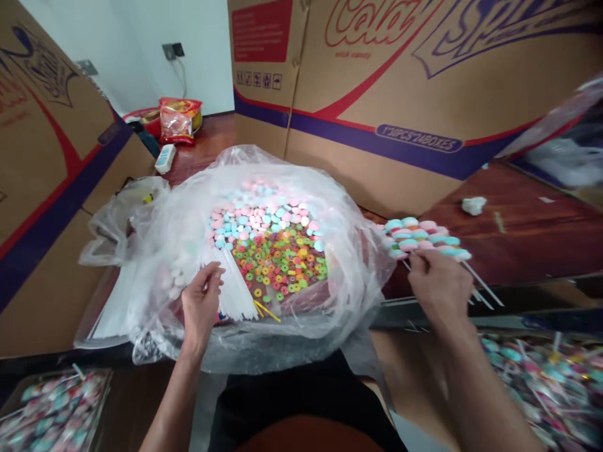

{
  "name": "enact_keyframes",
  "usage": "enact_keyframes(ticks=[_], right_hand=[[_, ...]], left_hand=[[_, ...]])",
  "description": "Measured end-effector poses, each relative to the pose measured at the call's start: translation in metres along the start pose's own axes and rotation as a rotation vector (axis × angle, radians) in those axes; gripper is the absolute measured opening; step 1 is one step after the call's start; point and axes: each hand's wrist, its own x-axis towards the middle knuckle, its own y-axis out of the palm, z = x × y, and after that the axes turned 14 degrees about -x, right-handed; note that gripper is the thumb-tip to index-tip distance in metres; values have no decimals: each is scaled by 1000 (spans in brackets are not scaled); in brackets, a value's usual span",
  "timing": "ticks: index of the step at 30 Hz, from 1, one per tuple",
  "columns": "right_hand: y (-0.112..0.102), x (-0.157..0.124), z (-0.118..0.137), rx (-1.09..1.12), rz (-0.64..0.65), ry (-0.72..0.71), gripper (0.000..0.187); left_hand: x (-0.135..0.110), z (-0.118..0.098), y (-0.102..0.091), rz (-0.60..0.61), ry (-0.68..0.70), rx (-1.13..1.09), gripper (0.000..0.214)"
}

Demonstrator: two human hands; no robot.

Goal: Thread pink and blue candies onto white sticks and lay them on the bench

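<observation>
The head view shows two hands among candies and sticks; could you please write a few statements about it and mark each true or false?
1. The right hand is at a group of pink-and-blue candies on sticks. True.
2. The left hand is inside the red packet. False: the left hand is by the white sticks.
3. The ring-shaped candies lie nearer the person than the loose pastel candies. True.
4. The red packet lies between the two hands. False: the red packet lies farther back, beyond the clear plastic.
5. The cardboard box at the back bears the word "Cola". True.
</observation>
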Motion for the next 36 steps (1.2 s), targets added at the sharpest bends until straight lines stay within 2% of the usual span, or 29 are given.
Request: enact_keyframes(ticks=[3, 5, 6, 7, 8, 10, 13, 15, 18, 22, 26, 29, 32, 36], right_hand=[[-19, -19, 25, -71, -177, 19, 27], [-36, -41, 60, 47, -222, -105, 27], [-43, -54, 83, 185, -200, -222, 23], [-50, -68, 107, 342, -122, -356, 21], [-55, -81, 133, 479, 12, -453, 20], [-61, -105, 185, 542, 230, -630, 21], [-67, -127, 246, 273, 489, -745, 20], [-69, -131, 269, 127, 584, -752, 24], [-68, -128, 280, 101, 671, -704, 29], [-55, -123, 273, 309, 723, -559, 24], [-38, -121, 250, 623, 711, -380, 23], [-35, -119, 230, 701, 719, -276, 23], [-44, -120, 224, 578, 687, -336, 23], [-64, -128, 244, 262, 719, -524, 23]], left_hand=[[-1, 7, -9, -20, -1, 39, 36], [0, 13, -10, -7, 7, 55, 36], [1, 15, -9, 5, 16, 68, 36], [2, 18, -7, 18, 31, 83, 35], [3, 20, -5, 32, 52, 98, 35], [6, 22, -1, 57, 104, 117, 34], [8, 22, 1, 74, 163, 127, 33], [9, 21, -3, 64, 171, 134, 33], [12, 19, -9, 44, 161, 138, 34], [27, 14, -3, 61, 193, 147, 31], [57, 1, 24, 160, 309, 247, 24], [77, -8, 51, 277, 349, 501, 24], [87, -10, 74, 326, 281, 743, 23], [93, -5, 85, 335, 232, 854, 21]])
